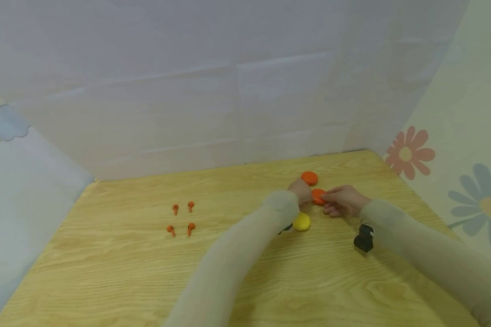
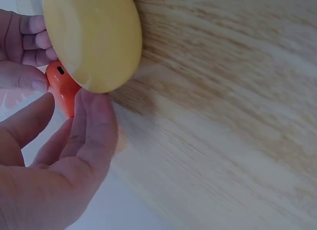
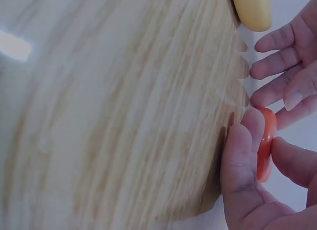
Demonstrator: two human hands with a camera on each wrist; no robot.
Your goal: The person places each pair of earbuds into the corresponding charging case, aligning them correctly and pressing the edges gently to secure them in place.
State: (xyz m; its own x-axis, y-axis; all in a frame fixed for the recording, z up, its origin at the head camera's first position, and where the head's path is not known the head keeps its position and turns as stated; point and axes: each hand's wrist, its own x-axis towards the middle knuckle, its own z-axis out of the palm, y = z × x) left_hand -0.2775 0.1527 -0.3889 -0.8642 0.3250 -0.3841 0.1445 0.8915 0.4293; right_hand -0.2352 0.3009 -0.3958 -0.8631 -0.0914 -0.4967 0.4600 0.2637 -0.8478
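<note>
In the head view, orange case [image 1: 318, 197] between left hand [image 1: 301, 191] and right hand [image 1: 344, 200], at the right fingertips; second orange case [image 1: 309, 177] just beyond, yellow case [image 1: 302, 222] nearer. In the left wrist view, left thumb and fingers apart, orange case close to their tips, contact unclear. In the right wrist view, right thumb and fingers clamped on the orange case between them.

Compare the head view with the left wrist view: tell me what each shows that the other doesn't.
Only the head view: four orange earbuds on the table and a black device at the right wrist.

Only the left wrist view: a small dark slot in the edge of the orange case that the right hand pinches.

Both: that case, the yellow case, both hands and the wooden tabletop.
</note>
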